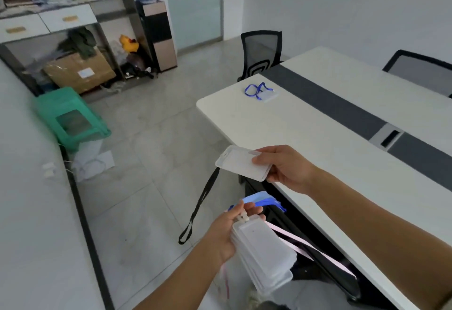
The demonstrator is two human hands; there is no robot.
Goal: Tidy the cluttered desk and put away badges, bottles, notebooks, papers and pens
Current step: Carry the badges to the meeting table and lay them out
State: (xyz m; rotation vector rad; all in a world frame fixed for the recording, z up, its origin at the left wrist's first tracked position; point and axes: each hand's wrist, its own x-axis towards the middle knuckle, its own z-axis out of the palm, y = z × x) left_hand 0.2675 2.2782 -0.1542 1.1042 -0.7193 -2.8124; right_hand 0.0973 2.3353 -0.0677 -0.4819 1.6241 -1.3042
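My right hand pinches a clear badge holder by its right end, over the near-left edge of the white desk. Its black lanyard hangs down toward the floor. Lower down, my left hand grips a stack of several clear badge holders by their top clips, with blue lanyards and pink lanyards trailing from it. One more badge with a blue lanyard lies on the desk's far-left corner.
A dark strip with a cable slot runs along the desk's middle. Two black mesh chairs stand behind it. A green bin sits on the floor at left, beside a shelf with a cardboard box. A water dispenser stands by the glass door.
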